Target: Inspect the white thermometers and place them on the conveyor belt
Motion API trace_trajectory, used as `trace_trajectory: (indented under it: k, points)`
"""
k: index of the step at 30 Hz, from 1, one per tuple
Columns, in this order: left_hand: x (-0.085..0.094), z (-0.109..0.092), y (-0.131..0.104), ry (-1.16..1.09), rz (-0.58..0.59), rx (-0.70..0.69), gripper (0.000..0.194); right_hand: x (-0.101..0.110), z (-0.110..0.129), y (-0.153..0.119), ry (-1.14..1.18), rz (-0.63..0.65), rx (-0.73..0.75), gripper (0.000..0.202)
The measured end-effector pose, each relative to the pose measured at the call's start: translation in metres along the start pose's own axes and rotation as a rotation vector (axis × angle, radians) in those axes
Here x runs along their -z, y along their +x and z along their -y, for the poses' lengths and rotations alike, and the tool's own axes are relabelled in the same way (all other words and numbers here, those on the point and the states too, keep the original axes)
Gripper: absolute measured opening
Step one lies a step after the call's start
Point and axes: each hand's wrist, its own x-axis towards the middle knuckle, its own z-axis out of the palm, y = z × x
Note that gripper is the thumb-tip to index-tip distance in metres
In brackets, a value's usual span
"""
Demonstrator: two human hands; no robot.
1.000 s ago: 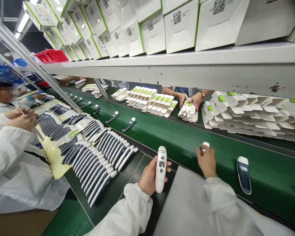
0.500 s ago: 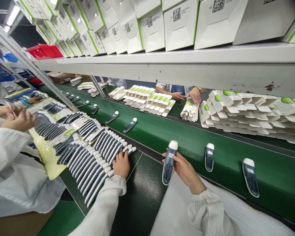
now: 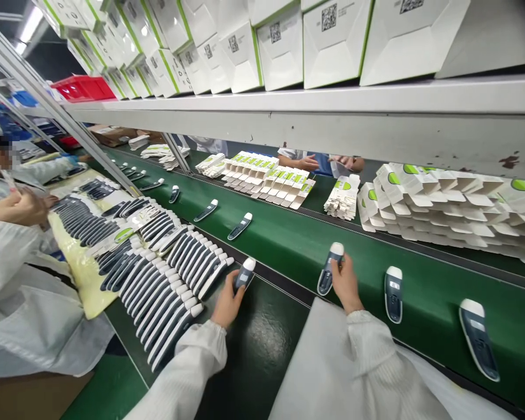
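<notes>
My left hand (image 3: 228,300) grips a handheld device with a white tip and dark grey body (image 3: 244,275), raised tilted beside the rows of like devices (image 3: 166,303) on the dark tabletop. My right hand (image 3: 345,283) is over the green belt, its thumb and fingers closed on another such device (image 3: 326,279), white tip pointing away from me. Further right on the belt, a device (image 3: 394,294) lies with its open battery compartment facing up, and one more device (image 3: 479,338) lies nearer the edge.
The green conveyor belt (image 3: 289,239) runs across, carrying several spaced devices. Beyond it stand folded white-and-green cartons (image 3: 446,210) and a co-worker's hands (image 3: 306,162). A metal shelf (image 3: 289,125) with boxes hangs above. At left, another person's hand (image 3: 20,207) is beside yellow sheeting (image 3: 76,274).
My right hand has moved its device forward onto the belt. The left hand has lifted a device from the end of a row. Devices on the belt have shifted right.
</notes>
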Motion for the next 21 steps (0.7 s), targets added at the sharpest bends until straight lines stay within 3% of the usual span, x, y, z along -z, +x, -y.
trace_trajectory:
  k: [5,8,10,12,16,19,21]
  points:
    - [-0.026,-0.046,-0.032,-0.467,0.266,0.139,0.055,0.021,-0.022,0.022,-0.236,-0.133,-0.057,0.049]
    - [-0.026,-0.069,-0.043,-1.017,0.578,0.337,0.051,0.030,-0.026,0.016,-0.298,-0.197,-0.024,0.048]
    - [-0.026,-0.079,-0.048,-1.300,0.718,0.462,0.048,0.029,-0.018,0.001,-0.253,-0.182,0.053,0.044]
    - [-0.030,-0.085,-0.051,-1.335,0.695,0.493,0.045,0.019,-0.001,-0.023,-0.111,-0.057,0.133,0.038]
    - [-0.048,-0.091,-0.060,-1.187,0.396,0.369,0.037,-0.014,0.045,-0.082,0.377,0.410,0.150,0.047]
    - [-0.054,-0.089,-0.064,-1.050,0.318,0.174,0.043,-0.031,0.067,-0.107,0.556,0.536,0.117,0.045]
    - [-0.047,-0.081,-0.056,-0.857,0.286,0.058,0.039,-0.032,0.072,-0.112,0.654,0.561,0.049,0.042]
